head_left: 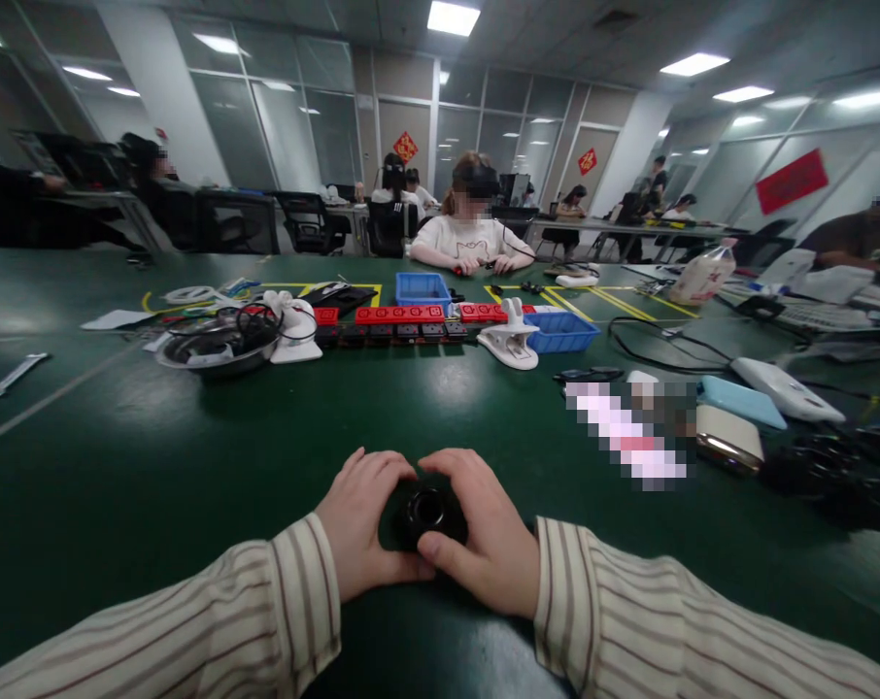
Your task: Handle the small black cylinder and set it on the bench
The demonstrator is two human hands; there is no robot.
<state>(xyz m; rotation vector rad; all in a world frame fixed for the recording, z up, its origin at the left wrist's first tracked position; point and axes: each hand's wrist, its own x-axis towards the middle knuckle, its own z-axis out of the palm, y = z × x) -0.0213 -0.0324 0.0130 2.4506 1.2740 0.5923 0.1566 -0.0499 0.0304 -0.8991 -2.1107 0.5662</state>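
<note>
A black round piece with a hole in its middle (426,507) is between my hands, low over the green table. My right hand (488,534) curls round its right side, with the thumb on its near edge. From the left, my left hand (363,524) bends in a C shape. Its fingertips and thumb meet the piece's far and near edges, while a dark gap shows by the palm. Both thumbs come together at the front. The underside of the piece is hidden.
Ahead lie a metal bowl of cables (218,359), red power-strip parts (400,315), a white clip base (509,345) and blue bins (563,333). A wrench (17,376) is at left; power banks (729,439) and black cables (840,471) are at right. Another person sits opposite.
</note>
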